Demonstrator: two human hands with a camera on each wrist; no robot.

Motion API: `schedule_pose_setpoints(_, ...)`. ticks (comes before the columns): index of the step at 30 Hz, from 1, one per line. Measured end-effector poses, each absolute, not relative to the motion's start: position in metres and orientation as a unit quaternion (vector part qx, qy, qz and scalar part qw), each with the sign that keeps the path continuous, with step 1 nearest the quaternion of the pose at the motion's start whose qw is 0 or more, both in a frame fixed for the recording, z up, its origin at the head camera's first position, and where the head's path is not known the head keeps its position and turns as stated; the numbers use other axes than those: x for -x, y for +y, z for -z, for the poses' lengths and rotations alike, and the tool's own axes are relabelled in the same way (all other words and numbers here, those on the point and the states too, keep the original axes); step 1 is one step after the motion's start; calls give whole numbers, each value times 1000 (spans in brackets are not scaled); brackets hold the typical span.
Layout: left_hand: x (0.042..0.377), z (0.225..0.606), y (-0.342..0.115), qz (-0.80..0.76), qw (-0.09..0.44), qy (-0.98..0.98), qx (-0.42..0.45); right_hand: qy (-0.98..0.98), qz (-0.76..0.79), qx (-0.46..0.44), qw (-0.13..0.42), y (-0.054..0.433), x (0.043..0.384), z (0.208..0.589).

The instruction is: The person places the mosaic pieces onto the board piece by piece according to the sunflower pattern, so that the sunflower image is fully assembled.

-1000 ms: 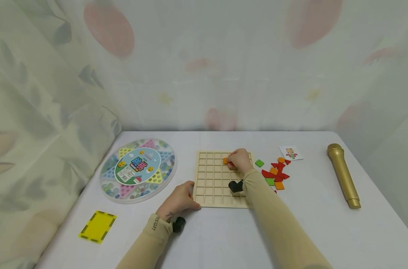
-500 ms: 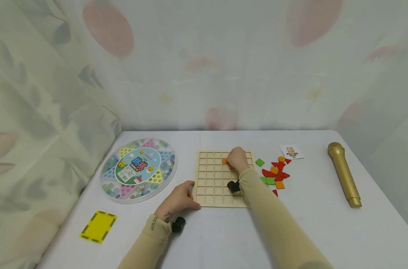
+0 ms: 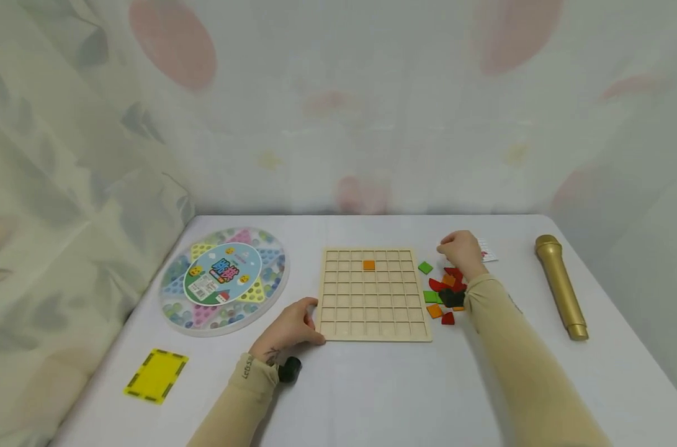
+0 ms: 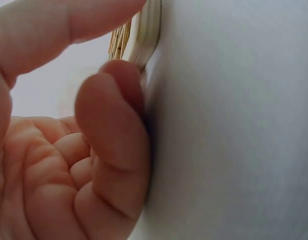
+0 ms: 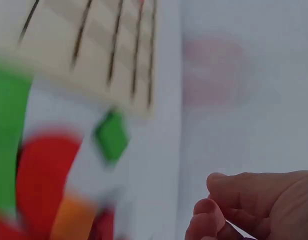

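Observation:
A pale wooden grid board (image 3: 372, 298) lies on the table, with one orange square tile (image 3: 368, 265) in a cell of its upper part. My left hand (image 3: 288, 328) grips the board's lower left corner, thumb and forefinger against its edges. In the left wrist view, the fingers (image 4: 111, 125) meet the board's edge (image 4: 149, 30). My right hand (image 3: 463, 253) is over the loose pieces right of the board, fingers curled and thumb near the forefinger; nothing shows between them. Below it lie red pieces (image 3: 447, 318), green squares (image 3: 430, 297) and an orange square (image 3: 435, 311), partly hidden.
A small picture card (image 3: 488, 250) lies partly behind the right hand. At left are a round marble game set (image 3: 260, 313) and a yellow rectangular frame piece (image 3: 156, 376). A gold microphone (image 3: 561, 287) lies at far right. Curtains rise behind the table.
My right hand has left the orange tile in the grid and moved right, over the loose pieces beside the card. My left hand stays at the board's corner.

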State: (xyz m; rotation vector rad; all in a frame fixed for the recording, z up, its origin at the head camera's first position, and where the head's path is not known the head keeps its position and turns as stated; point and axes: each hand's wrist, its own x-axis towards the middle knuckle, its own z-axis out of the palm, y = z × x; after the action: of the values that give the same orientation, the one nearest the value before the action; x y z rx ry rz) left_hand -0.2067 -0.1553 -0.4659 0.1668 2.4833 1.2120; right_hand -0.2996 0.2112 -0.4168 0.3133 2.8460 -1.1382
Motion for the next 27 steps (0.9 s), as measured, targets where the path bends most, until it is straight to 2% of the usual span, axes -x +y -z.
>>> schedule_pose_setpoints(4,205,464,-156,-431,185,882,-42,948,282,-142,40,245,293,427)
schedule_pose_setpoints(9,205,464,-155,-431,183,882,-44,952,249,-166,56,263,286,438)
schedule_pose_setpoints(15,205,463,-154,-432,181,882,-48,956,243,-157,58,267,284,445)
schedule_pose_setpoints(21,205,465,-154,-428,178,884,-54,956,228,-164,88,262,285,446)
schedule_pose_setpoints(27,206,465,-155,-426,178,885,-54,959,227,-155,75,262,284,448)
